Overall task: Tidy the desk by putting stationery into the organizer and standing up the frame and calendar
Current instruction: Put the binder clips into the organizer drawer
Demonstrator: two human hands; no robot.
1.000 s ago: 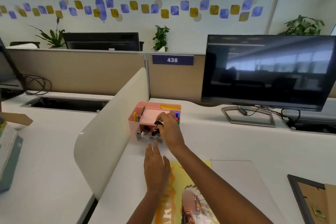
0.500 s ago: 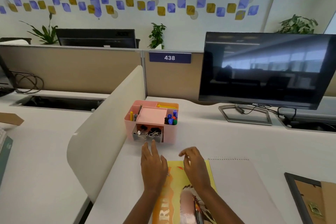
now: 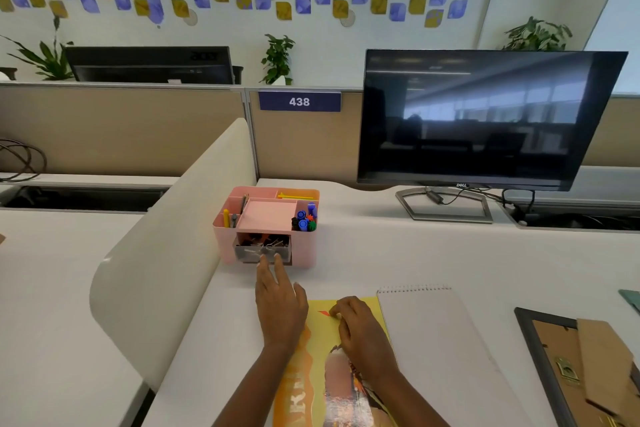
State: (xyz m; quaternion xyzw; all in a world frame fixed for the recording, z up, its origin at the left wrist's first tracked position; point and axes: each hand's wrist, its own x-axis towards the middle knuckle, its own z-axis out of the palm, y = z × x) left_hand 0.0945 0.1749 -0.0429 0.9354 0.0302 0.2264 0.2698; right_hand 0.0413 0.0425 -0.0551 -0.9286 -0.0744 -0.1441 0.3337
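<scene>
A pink organizer (image 3: 304, 246) stands on the white desk by the divider, holding pens, markers and a pink pad; its clear front drawer (image 3: 262, 250) holds binder clips and sits slightly out. My left hand (image 3: 278, 302) reaches forward, fingers apart, fingertips touching the drawer front. My right hand (image 3: 360, 329) rests with curled fingers on the calendar (image 3: 426, 333), which lies flat with a yellow picture page and a spiral-bound white page. A dark picture frame (image 3: 540, 357) lies face down at the right, its cardboard stand showing.
A curved cream divider (image 3: 166, 253) runs along the left of the desk. A black monitor (image 3: 485, 118) on a silver stand sits at the back right, with cables behind. A green object (image 3: 632, 300) pokes in at the right edge.
My right hand left the organizer's drawer, empty, and came down onto the calendar. My left hand slid forward from the desk to the drawer front. The camera tilted slightly.
</scene>
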